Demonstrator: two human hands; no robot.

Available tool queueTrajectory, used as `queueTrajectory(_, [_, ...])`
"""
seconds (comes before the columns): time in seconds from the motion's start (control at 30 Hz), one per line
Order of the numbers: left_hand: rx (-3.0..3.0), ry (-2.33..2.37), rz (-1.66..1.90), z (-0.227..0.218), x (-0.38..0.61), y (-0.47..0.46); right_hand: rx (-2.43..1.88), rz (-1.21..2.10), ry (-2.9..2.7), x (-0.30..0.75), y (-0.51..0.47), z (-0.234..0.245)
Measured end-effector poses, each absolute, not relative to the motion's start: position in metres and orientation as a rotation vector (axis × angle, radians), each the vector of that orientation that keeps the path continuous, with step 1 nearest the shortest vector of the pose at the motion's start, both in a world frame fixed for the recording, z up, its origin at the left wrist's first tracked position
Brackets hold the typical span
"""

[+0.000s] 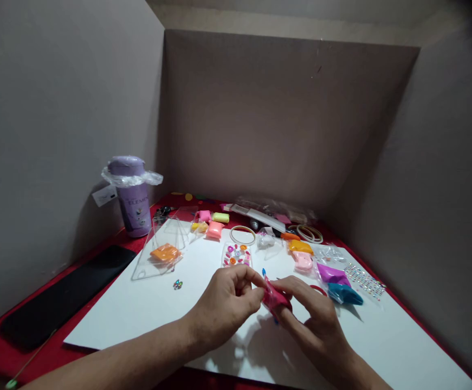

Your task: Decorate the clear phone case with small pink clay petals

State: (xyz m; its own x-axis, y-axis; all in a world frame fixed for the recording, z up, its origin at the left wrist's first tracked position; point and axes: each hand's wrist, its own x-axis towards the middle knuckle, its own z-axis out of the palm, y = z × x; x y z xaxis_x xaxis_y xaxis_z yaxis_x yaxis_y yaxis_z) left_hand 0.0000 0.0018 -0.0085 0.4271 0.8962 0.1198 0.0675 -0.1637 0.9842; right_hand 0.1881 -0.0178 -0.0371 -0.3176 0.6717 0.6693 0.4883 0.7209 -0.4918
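Observation:
My left hand (233, 298) pinches the upper left edge of a crimson clay packet (274, 300) in a crinkled clear wrapper. My right hand (315, 309) grips the same packet from the right, its fingers bent around it. Small blue tips show above and below the packet; what they belong to is hidden. Just behind the hands lies a clear case decorated with pink and orange gems (236, 254). A red ring (319, 290), partly covered, is beside my right fingers. A cluster of shiny gems (178, 284) sits left of my left hand.
On the white board (109, 319) are an orange packet (166, 253) on clear sheets, a purple packet (333, 274), a teal packet (345, 294), a gem sheet (366, 281) and bangles (243, 235). A purple bottle (134, 206) and a black phone-like slab (69, 295) stand left.

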Motion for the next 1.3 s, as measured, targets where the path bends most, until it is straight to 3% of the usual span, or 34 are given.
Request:
queueTrajectory(0.67, [1.731,0.833,0.906,-0.0018,-0.0063,-0.0026,-0.905,0.282,-1.988,0.1899,-0.0175,-0.0387])
queueTrajectory(1.3, [1.466,0.810,0.835,-0.0015,-0.0020,0.0026,-0.902,0.243,-1.994,0.1889,-0.0188,-0.0366])
